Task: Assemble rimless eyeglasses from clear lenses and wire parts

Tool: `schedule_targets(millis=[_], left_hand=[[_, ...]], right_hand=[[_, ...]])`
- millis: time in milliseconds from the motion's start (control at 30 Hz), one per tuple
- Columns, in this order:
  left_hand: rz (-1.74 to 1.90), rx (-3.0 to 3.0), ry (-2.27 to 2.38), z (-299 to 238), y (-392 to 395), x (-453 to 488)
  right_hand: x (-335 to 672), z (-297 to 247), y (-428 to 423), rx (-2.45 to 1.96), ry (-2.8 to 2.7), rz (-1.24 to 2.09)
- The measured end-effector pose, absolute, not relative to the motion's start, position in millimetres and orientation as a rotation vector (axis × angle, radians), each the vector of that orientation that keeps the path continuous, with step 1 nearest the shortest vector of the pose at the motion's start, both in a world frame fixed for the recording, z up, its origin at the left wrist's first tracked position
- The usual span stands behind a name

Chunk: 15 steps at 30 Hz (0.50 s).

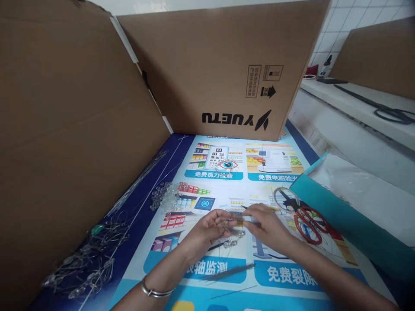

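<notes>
My left hand [212, 226], with a silver bangle at the wrist, pinches a thin wire strung with clear beads. Part of this beaded wire [231, 244] hangs below the fingers in a loose curve. Close by on the right, my right hand [267, 222] has its thumb and fingers pressed together at the far side of the beads. What lies between those fingertips is too small to make out. Left of the hands is a pile of loose clear beads [167, 196]. Several thin straight wires [228, 272] lie on the printed sheet just in front of me.
Red-handled scissors [311, 224] lie right of my hands, their blades over a tape roll [287, 198]. A teal box [337, 216] stands beyond them. Finished-looking beaded wire pieces [87, 259] heap at left. Cardboard walls [210, 73] enclose the back and left.
</notes>
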<state>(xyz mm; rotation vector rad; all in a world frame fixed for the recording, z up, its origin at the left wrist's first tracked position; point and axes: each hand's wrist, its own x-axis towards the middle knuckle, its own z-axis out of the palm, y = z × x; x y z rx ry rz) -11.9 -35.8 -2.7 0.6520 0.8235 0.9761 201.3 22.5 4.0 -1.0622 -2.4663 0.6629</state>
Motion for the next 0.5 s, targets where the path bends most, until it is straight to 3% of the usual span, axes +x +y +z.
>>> schedule_targets(millis=[500], left_hand=[[1.115, 0.795, 0.917, 3, -34, -19]], right_hand=[[172, -3, 19, -1.127, -2.033, 1.309]])
